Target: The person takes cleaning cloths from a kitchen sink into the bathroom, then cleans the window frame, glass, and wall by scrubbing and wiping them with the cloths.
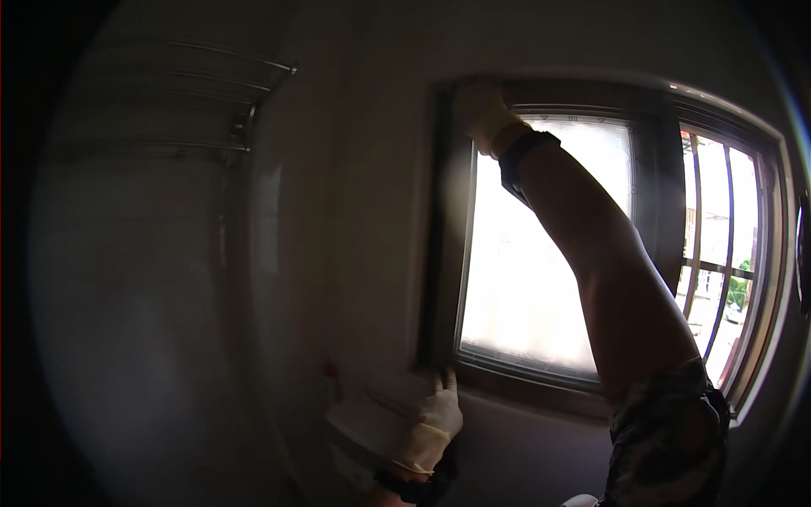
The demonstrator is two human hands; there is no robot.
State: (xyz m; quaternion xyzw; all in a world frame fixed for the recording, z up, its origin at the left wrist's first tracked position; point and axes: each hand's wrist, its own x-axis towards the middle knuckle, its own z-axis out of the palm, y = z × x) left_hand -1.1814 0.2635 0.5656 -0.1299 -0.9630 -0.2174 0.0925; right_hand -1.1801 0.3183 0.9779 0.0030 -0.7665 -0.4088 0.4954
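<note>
You have the window frame [439, 253] in front of you, upright against the wall [372, 194], with a bright, pale pane [532, 253] filling its left part. Your right arm reaches up across that pane from the lower right, and your right hand [488, 114], in a light glove, is at the frame's upper left corner. Shadow and blur hide its fingers, so you cannot tell whether it is closed on the frame or only laid against it. Your left hand [439, 414], also gloved, is low at the frame's bottom left corner, with two fingers pointing up to the lower edge; whether they grip or just touch it, you cannot tell. A dark band [525, 152] circles your right wrist, and a patterned sleeve [663, 431] covers the arm nearer you. To the right of the pane, dark bars [728, 237] stand in the clear part of the window, with greenery [737, 292] outside. Near your left hand is a pale fixture [372, 422] with a small red item [329, 369] beside it. A metal rack [228, 78] hangs at the upper left
</note>
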